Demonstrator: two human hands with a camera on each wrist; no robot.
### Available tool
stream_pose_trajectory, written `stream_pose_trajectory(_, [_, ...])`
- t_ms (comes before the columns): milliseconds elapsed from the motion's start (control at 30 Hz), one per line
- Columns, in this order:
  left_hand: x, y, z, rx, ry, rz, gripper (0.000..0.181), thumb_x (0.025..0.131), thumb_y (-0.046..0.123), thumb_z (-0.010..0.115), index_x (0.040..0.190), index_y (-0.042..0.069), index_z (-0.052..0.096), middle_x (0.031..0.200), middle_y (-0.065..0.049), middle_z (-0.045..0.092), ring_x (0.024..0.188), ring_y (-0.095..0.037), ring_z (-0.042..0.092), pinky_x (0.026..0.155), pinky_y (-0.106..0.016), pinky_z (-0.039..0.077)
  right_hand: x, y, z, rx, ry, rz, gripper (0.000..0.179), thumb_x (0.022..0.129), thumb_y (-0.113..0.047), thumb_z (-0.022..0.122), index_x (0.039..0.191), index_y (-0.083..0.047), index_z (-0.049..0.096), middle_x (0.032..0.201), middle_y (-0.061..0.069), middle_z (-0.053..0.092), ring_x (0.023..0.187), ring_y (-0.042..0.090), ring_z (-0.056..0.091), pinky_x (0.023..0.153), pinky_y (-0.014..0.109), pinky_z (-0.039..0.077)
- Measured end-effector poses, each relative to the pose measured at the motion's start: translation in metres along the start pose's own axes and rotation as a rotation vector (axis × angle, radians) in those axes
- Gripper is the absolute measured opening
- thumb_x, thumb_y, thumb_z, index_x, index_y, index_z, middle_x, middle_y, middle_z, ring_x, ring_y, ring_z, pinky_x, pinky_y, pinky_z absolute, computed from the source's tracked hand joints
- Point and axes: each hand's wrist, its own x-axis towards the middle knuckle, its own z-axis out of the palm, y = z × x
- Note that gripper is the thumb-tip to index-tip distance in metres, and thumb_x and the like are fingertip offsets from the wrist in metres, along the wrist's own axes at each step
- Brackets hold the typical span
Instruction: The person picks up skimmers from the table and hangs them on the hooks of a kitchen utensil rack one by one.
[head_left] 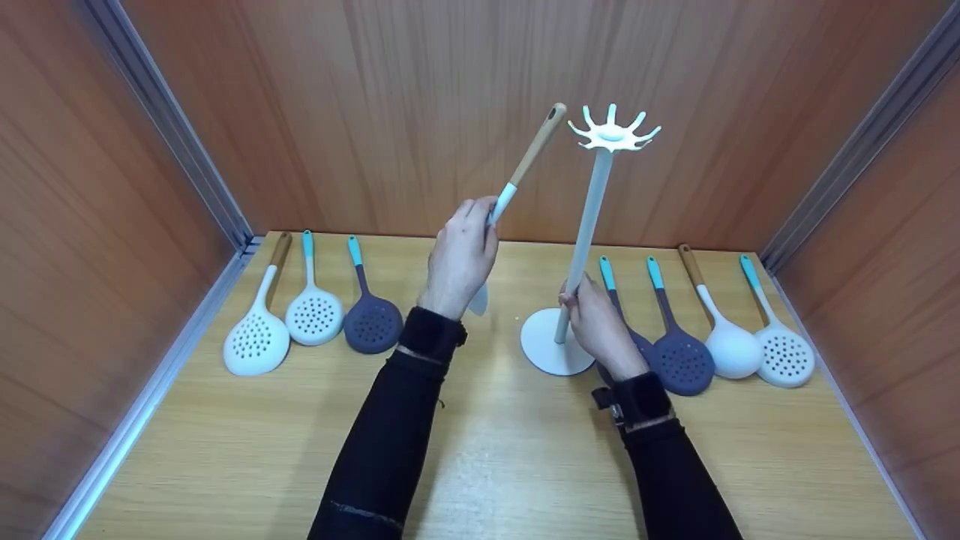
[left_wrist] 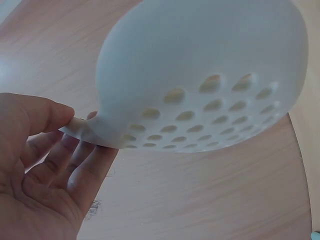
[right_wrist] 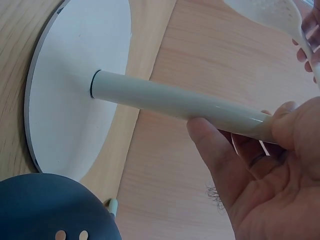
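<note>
The slotted spoon, raised just left of the stand, looks light, stiff and slightly slick, so its neck, pinched between the left hand's thumb and fingers, seems a sound hold, while the right hand grips the stand's pole

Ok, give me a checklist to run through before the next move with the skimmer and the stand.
1. White skimmer secure: ok, the left hand pinches it at the neck.
2. Stand steadied: ok, the right hand grips its pole.
3. Stand's base on the table: ok.
4. Hooks free: ok, nothing hangs on them.
5. Skimmer's handle on a hook: not ok, its end is apart from them.
6. Base clear of the dark skimmer beside it: cannot tell, the two overlap in the right wrist view.
</note>
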Motion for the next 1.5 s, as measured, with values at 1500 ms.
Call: stream_pose_trajectory(1500, [0.027, 0.017, 0.005, -0.036, -0.083, 0.086, 0.041, 0.123, -0.001, 0.05, 0.164, 0.004, 0.056, 0.15, -0.015, 0.068, 0.144, -0.032, 0.073, 0.125, -0.048, 0.063, 0.001, -0.002, -0.001, 0.013, -0.038, 0.07, 0.017, 0.125, -0.013, 0.053, 0.132, 0.0, 0.061, 0.125, 0.022, 0.071, 0.123, 0.04, 0.076, 0.11, 0.06, 0.068])
